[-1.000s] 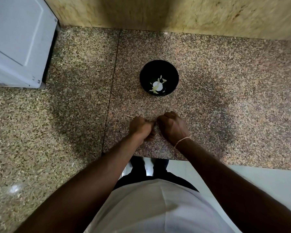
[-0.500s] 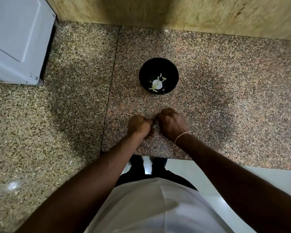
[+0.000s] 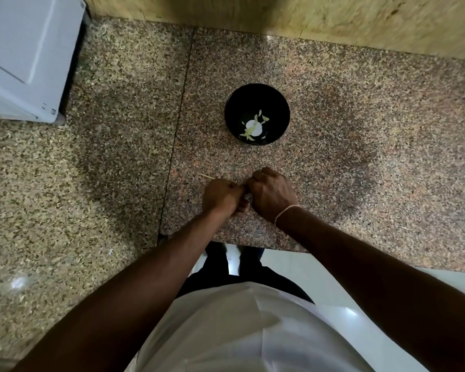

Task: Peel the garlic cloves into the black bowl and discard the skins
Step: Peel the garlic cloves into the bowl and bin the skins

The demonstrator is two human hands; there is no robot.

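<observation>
Both hands meet knuckle to knuckle low over the granite counter (image 3: 360, 157), the left hand (image 3: 220, 197) and right hand (image 3: 271, 193) each with fingers curled inward toward a small object pinched between them, presumably a garlic clove, though the fingers hide it; working close to the counter likely steadies the peeling. The black bowl (image 3: 231, 108) stands well beyond the hands, holding a pale piece with loose flakes, and a thin straw-like sliver (image 3: 207, 176) lies just left of the left hand.

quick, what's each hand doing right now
Left hand: fingers curled, pinching something small that is hidden from view.
Right hand: fingers curled, meeting the left hand; what it holds cannot be told.
</observation>
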